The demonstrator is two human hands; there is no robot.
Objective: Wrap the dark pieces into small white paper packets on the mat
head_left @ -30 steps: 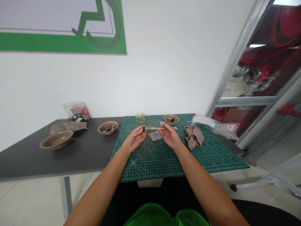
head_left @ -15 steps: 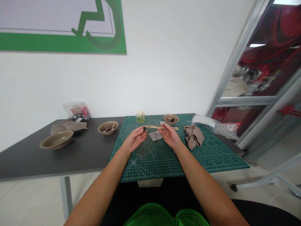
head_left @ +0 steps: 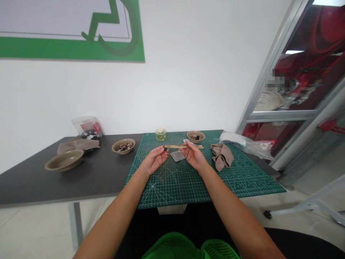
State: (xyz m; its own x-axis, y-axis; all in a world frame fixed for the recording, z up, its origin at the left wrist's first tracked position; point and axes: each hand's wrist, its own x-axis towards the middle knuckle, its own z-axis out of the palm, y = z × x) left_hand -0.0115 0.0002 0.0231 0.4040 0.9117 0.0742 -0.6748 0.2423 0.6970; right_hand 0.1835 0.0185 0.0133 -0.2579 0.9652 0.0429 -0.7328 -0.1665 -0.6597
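My left hand (head_left: 156,159) is closed in a pinch on a small dark piece (head_left: 165,148), partly covered by the fingers. Between the fingers of my right hand (head_left: 194,157) are thin light-brown sticks (head_left: 176,146), held about level over the mat. Their left end meets the dark piece or lies right at it; whether they are brushes or plain sticks I cannot make out. Below and between the hands, a grey printed sheet (head_left: 178,155) lies on the green cutting mat (head_left: 172,190). Behind my right hand stands a small brown bowl (head_left: 196,139) with dark pieces inside.
A glass jar (head_left: 161,134) of yellow-green liquid stands at the back. A crumpled brown cloth (head_left: 222,157) and a plastic bag (head_left: 248,144) are on the right. Leftward are a bowl of small pieces (head_left: 123,146), a larger bowl (head_left: 64,160), another cloth (head_left: 78,145) and a clear container (head_left: 88,126).
The left end of the sticks has come down slightly, and they now lie more level. The dark piece has turned or dropped a little in my left fingers.
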